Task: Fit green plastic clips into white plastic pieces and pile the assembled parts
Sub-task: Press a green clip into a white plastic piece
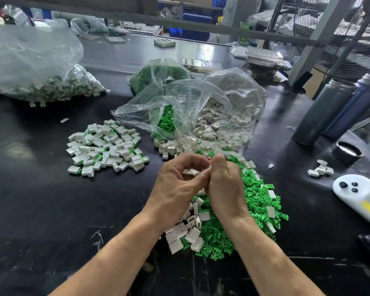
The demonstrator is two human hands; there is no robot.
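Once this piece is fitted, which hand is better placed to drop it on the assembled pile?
Probably the left hand. The assembled pile lies on the table to its left, with nothing between. The right hand would have to cross over the left, and it sits above the loose green clips, handy for the next pick.

Setting: factory assembly bench.
You face a black worktable (41,199), bulk parts bags (30,60), metal racking (320,28).

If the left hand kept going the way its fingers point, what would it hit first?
Almost at once, the right hand: the left hand curls rightward, its fingers already touching it around a small white piece.
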